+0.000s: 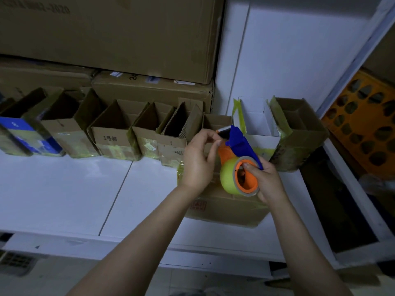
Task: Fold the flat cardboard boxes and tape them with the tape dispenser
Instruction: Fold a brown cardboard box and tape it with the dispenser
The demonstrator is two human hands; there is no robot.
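Tape comes first here: my right hand (pixel 269 182) grips the tape dispenser (pixel 239 150), thumb hooked into the roll's orange core, holding it in the air above a cardboard box (pixel 224 210) that lies on the white table (pixel 64 189). My left hand (pixel 198 161) pinches at the dispenser's blue head, probably hunting the free end; the strip itself I cannot make out. That box already shows yellowish tape at its edges, and a row of folded boxes (pixel 115 135) stands open along the back. I judge this one partly sealed, a strip left to pull and lay.
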